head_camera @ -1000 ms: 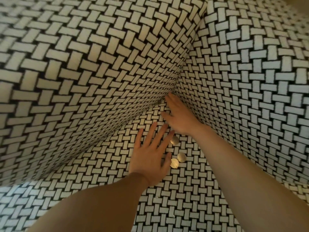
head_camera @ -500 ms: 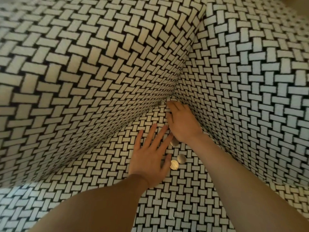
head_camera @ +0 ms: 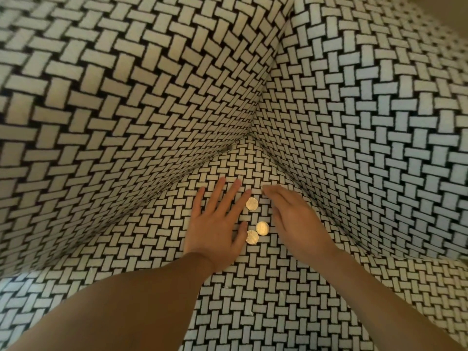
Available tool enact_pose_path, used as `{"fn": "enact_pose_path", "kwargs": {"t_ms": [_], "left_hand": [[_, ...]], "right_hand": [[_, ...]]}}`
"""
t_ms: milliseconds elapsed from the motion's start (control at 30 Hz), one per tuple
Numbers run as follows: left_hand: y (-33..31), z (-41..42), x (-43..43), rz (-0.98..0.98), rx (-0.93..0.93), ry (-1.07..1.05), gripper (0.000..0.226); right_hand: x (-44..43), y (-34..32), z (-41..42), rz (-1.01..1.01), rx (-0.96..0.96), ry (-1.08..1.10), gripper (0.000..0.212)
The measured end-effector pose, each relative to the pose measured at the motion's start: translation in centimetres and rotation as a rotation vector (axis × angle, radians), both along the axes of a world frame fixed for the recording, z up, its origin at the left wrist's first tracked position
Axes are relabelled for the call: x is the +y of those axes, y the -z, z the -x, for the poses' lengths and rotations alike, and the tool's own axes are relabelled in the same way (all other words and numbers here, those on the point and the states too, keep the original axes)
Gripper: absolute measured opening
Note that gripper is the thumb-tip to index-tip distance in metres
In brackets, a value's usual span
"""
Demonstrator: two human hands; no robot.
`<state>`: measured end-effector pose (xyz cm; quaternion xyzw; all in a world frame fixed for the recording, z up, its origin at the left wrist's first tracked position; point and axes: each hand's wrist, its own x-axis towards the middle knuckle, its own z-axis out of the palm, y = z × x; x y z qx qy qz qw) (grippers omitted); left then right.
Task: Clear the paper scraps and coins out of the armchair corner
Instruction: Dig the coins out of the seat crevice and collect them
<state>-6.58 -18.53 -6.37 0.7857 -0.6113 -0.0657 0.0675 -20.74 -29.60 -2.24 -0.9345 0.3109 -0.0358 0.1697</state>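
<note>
Three silver coins lie on the woven black-and-white armchair seat (head_camera: 253, 300), between my hands. One coin (head_camera: 252, 204) is farther in; two more coins (head_camera: 262, 228) (head_camera: 252, 237) sit touching each other nearer me. My left hand (head_camera: 217, 221) rests flat on the seat with fingers spread, its thumb tip against the nearest coin. My right hand (head_camera: 293, 221) hovers palm-down just right of the coins, fingers straight and together, holding nothing. No paper scrap is plainly visible.
The armchair back (head_camera: 126, 97) rises on the left and the armrest (head_camera: 367, 110) on the right, meeting at a tight corner (head_camera: 249, 138). A small glint (head_camera: 229, 148) shows in the crease at the base of the back.
My right hand has drawn back out of the corner toward me and now sits beside the coins. The far coin, partly covered before, is in full view. My left hand stayed put.
</note>
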Motion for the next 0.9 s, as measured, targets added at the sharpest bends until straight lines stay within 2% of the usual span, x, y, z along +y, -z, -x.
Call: {"fn": "enact_pose_path", "kwargs": {"t_ms": [133, 200, 300, 433, 533, 633, 767, 900], "left_hand": [[0.0, 0.0, -0.1, -0.005, -0.01, 0.003, 0.06], [0.1, 0.0, -0.1, -0.003, -0.013, -0.001, 0.061], [0.1, 0.0, -0.1, -0.002, -0.008, 0.0, 0.061], [0.0, 0.0, -0.1, -0.001, 0.0, 0.003, 0.061], [0.0, -0.1, -0.1, 0.005, -0.002, 0.004, 0.062], [-0.1, -0.1, -0.1, 0.015, 0.0, 0.005, 0.062], [-0.1, 0.0, -0.1, 0.023, 0.01, 0.004, 0.059], [-0.1, 0.0, -0.1, 0.021, 0.012, 0.006, 0.058]], "right_hand": [[1.3, -0.5, 1.3, 0.069, 0.028, -0.022, 0.04], [1.6, -0.9, 1.6, 0.051, 0.017, -0.018, 0.032], [0.9, -1.8, 1.2, -0.1, -0.026, 0.074, 0.014], [-1.1, -2.3, -0.9, -0.248, -0.073, 0.242, 0.011], [-2.6, -2.4, -3.4, -0.313, -0.105, 0.271, 0.021], [-4.1, -2.0, -6.4, -0.331, -0.131, 0.19, 0.027], [-4.8, -1.1, -10.3, -0.327, -0.047, 0.012, 0.049], [-4.6, -0.1, -10.8, -0.308, 0.014, -0.001, 0.054]]}}
